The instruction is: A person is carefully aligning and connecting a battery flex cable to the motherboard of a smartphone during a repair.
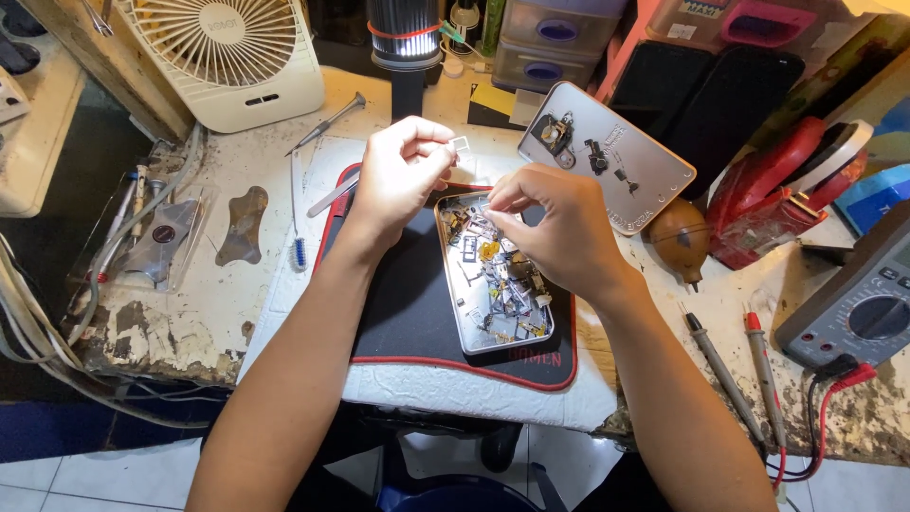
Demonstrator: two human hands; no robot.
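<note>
Left hand [398, 180]: pinched on small frame part [461, 144], raised | right hand [555, 228]: fingertips together over parts tin [474, 343], nearer | tin long axis: toward surface's near edge.

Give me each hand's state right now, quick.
Left hand: closed in a pinch grip on a small pale rectangular frame.
Right hand: fingertips pinched over the metal tin of small parts; what it holds cannot be told.

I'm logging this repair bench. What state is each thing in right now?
left hand: raised, pinching a small metal frame
right hand: fingertips over the tin
metal tin: open, full of small parts
tin lid: off, holding a few parts
fan: cannot tell if running
</note>
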